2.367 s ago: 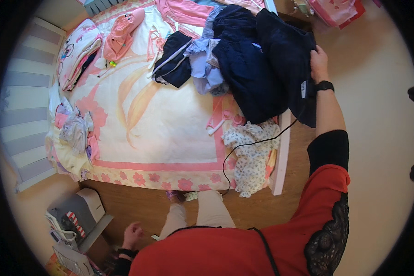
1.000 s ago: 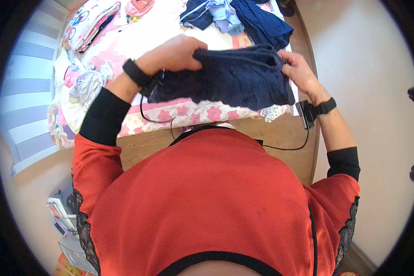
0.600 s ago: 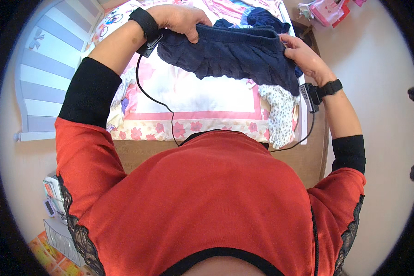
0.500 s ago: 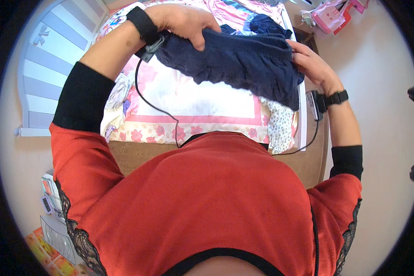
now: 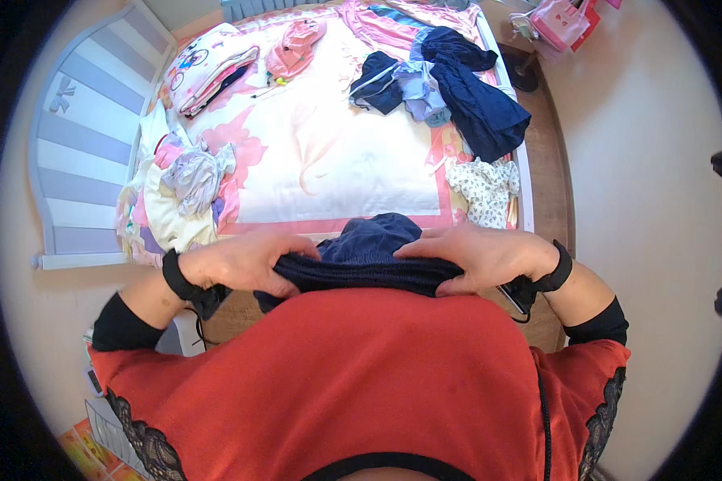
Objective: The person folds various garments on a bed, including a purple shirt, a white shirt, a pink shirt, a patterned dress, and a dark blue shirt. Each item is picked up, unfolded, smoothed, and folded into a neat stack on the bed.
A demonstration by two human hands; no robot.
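Note:
A dark blue garment (image 5: 369, 244) with a ribbed band hangs close against my red top. My left hand (image 5: 245, 260) grips the band at its left end, thumb on the near side and fingers over the top edge. At the right end my right hand (image 5: 477, 255) pinches the same band between thumb and fingers. Between the hands the cloth bulges up and shows a lighter blue inner side. The lower part of the garment is hidden by my chest, and I cannot tell its full shape.
A bed (image 5: 321, 152) with a flowered sheet lies ahead. On it are folded clothes (image 5: 208, 68), a pink bag-like item (image 5: 297, 46), a heap of pale clothes (image 5: 188, 180), navy clothes (image 5: 481, 108) and a patterned white cloth (image 5: 485, 191). The striped headboard (image 5: 88, 136) stands left.
Both hands have come back from over the bed to my chest, bringing the dark blue garment along. They now hold its band at both ends, and the bed's clothes have come into view.

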